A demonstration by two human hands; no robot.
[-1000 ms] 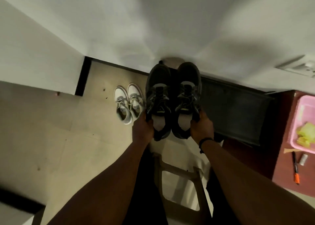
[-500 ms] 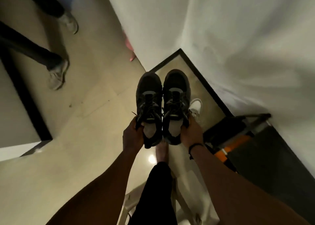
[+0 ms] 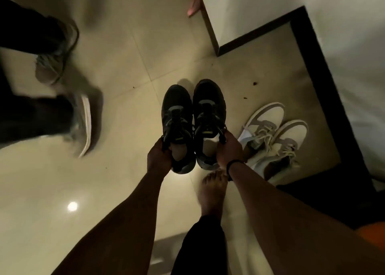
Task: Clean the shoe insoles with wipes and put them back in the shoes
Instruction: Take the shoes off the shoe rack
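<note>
Two black sneakers hang side by side over the tiled floor, toes pointing away from me. My left hand [image 3: 159, 157] grips the left black sneaker [image 3: 177, 116] at its collar. My right hand [image 3: 228, 147] grips the right black sneaker [image 3: 209, 108] the same way. A pale insole [image 3: 209, 146] shows inside the right shoe's opening, and another pale insole [image 3: 178, 150] inside the left one. No wipes are in view.
A pair of white and grey sneakers [image 3: 273, 133] lies on the floor to the right. My bare foot [image 3: 212, 193] stands below the shoes. Another person's legs and grey shoes [image 3: 81, 122] are at the left. A white wall with black skirting [image 3: 325, 82] runs along the right.
My view has swung left and down while both hands keep holding the black sneakers. The white pair now lies to the right and the other person's feet are closer.
</note>
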